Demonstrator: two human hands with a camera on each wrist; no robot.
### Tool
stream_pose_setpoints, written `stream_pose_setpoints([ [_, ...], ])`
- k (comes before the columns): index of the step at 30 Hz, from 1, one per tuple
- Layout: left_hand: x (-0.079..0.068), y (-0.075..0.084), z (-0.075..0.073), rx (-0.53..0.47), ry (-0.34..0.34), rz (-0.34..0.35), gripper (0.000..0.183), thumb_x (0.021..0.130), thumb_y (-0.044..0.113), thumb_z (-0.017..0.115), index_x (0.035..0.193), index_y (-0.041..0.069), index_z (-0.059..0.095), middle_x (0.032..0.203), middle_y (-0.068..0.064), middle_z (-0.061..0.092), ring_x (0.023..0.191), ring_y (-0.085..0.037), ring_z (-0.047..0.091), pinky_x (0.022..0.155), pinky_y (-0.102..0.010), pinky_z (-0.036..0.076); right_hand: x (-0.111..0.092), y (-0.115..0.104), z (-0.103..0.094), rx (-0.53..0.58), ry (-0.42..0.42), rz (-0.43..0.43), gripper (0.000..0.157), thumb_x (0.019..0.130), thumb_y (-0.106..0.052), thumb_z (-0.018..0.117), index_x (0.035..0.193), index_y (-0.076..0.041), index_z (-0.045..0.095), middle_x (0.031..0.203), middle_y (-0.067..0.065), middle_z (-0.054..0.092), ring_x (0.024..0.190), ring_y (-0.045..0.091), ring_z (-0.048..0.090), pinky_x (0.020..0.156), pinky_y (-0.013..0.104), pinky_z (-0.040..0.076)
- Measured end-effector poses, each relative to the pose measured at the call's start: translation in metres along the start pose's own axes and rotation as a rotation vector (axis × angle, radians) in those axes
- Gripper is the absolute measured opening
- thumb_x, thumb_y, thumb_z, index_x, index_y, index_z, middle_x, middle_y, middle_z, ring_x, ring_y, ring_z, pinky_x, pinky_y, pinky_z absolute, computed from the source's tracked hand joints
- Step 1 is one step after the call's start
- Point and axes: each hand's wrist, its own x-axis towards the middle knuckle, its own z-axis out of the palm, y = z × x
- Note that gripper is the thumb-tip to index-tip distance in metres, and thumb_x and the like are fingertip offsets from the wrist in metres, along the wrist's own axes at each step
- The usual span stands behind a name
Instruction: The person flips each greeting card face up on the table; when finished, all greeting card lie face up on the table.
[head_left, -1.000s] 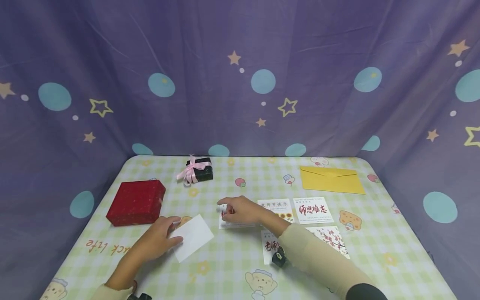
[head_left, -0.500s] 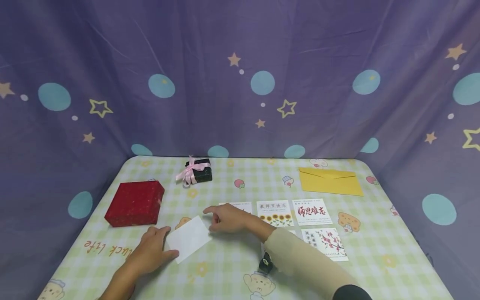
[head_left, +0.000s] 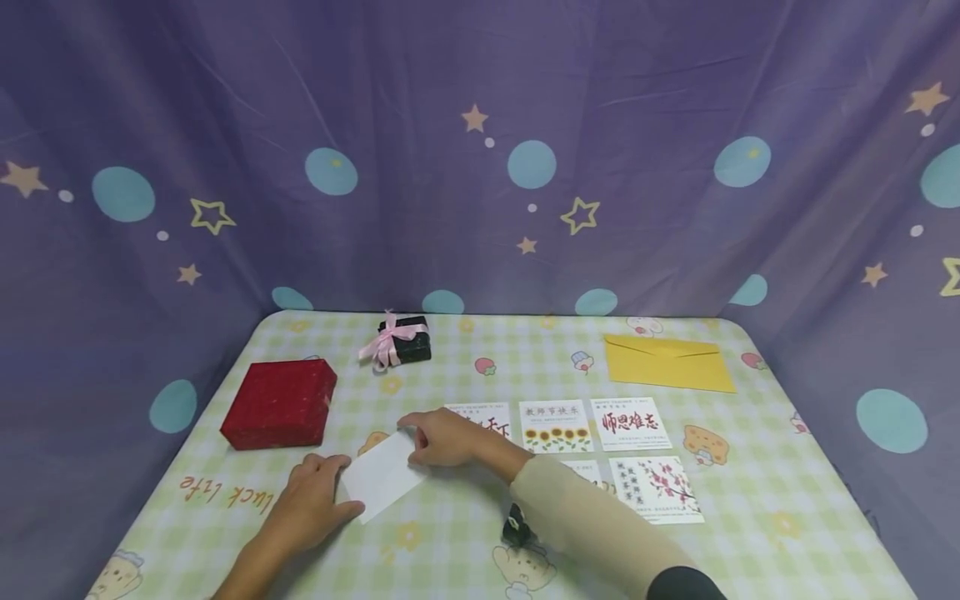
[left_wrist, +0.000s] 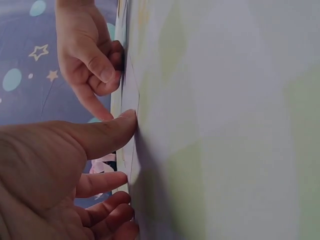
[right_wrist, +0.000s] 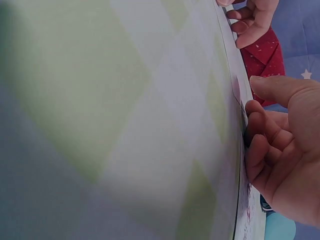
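A blank white card (head_left: 382, 479) lies slanted on the tablecloth between my two hands. My left hand (head_left: 311, 500) touches its left end, the thumb at the lower corner and the index finger at the upper one. From the other side my right hand (head_left: 444, 437) reaches to the card's right end, its index finger stretched along the far corner and thumb near the edge. In the left wrist view the thumb (left_wrist: 107, 136) meets the card's edge with the fingers spread below. The right wrist view shows the right hand's other fingers (right_wrist: 257, 145) bent beside the card.
Printed cards lie in rows to the right, among them a sunflower card (head_left: 557, 427), a red-lettered card (head_left: 630, 423) and a blossom card (head_left: 657, 490). A yellow envelope (head_left: 670, 364), a red box (head_left: 280, 404) and a small black gift box (head_left: 408, 342) with pink ribbon sit farther back.
My right hand has come left from the printed cards to the white card's right end. The left thumb has slid down to the card's lower corner. The card has hardly moved.
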Motion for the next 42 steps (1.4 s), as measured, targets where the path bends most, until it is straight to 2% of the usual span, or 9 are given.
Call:
stream_pose_setpoints([
  [9,0.003,-0.002,0.002,-0.024,-0.005,-0.019,0.068,0.074,0.031,0.089,0.129,0.001,0.06,0.117,-0.019,0.059,0.11,-0.037,0.056,0.094,-0.056,0.049,0.003,-0.001,0.004,-0.048,-0.02,0.063,0.064,0.087,-0.024,0.079,0.145,-0.016,0.054,0.075,-0.015,0.063,0.063,-0.001,0.054,0.063,0.015,0.044],
  [14,0.008,-0.005,0.001,-0.083,-0.044,-0.053,0.07,0.07,0.032,0.092,0.125,0.001,0.061,0.114,-0.018,0.059,0.11,-0.035,0.055,0.096,-0.056,0.048,0.004,0.001,0.008,-0.053,-0.016,0.077,0.063,0.086,-0.025,0.081,0.144,-0.019,0.055,0.075,-0.015,0.061,0.063,0.0,0.054,0.063,0.017,0.043],
  [18,0.011,-0.007,0.0,-0.131,-0.081,-0.084,0.074,0.069,0.034,0.093,0.126,0.001,0.059,0.118,-0.019,0.057,0.114,-0.035,0.052,0.098,-0.057,0.046,0.005,0.002,0.011,-0.054,-0.003,0.091,0.06,0.086,-0.028,0.081,0.141,-0.023,0.058,0.075,-0.016,0.061,0.063,0.001,0.054,0.063,0.018,0.043],
  [22,0.012,-0.008,0.0,-0.154,-0.097,-0.094,0.07,0.069,0.034,0.093,0.121,0.002,0.059,0.121,-0.02,0.056,0.116,-0.035,0.05,0.1,-0.059,0.044,0.005,0.002,0.01,-0.06,0.004,0.093,0.059,0.086,-0.03,0.082,0.14,-0.024,0.058,0.075,-0.017,0.06,0.064,0.001,0.054,0.064,0.018,0.043],
  [26,0.013,-0.009,0.001,-0.162,-0.096,-0.089,0.068,0.069,0.033,0.093,0.119,0.002,0.059,0.12,-0.02,0.055,0.115,-0.034,0.049,0.1,-0.058,0.044,0.005,0.0,0.008,-0.058,-0.003,0.099,0.059,0.086,-0.03,0.082,0.139,-0.024,0.057,0.076,-0.016,0.06,0.065,0.001,0.054,0.064,0.019,0.043],
  [35,0.017,-0.007,-0.003,-0.155,-0.112,-0.111,0.075,0.067,0.032,0.095,0.122,-0.002,0.057,0.117,-0.019,0.057,0.112,-0.034,0.05,0.096,-0.055,0.046,0.009,-0.004,0.002,-0.05,-0.028,0.109,0.056,0.083,-0.029,0.085,0.133,-0.023,0.058,0.078,-0.014,0.06,0.065,0.003,0.054,0.065,0.02,0.043],
  [42,0.024,-0.004,-0.009,-0.142,-0.13,-0.083,0.074,0.064,0.031,0.096,0.117,-0.004,0.057,0.114,-0.02,0.058,0.11,-0.035,0.052,0.096,-0.055,0.046,0.011,-0.004,0.001,-0.054,-0.033,0.116,0.053,0.082,-0.029,0.086,0.126,-0.021,0.058,0.077,-0.014,0.06,0.066,0.003,0.054,0.067,0.019,0.043],
])
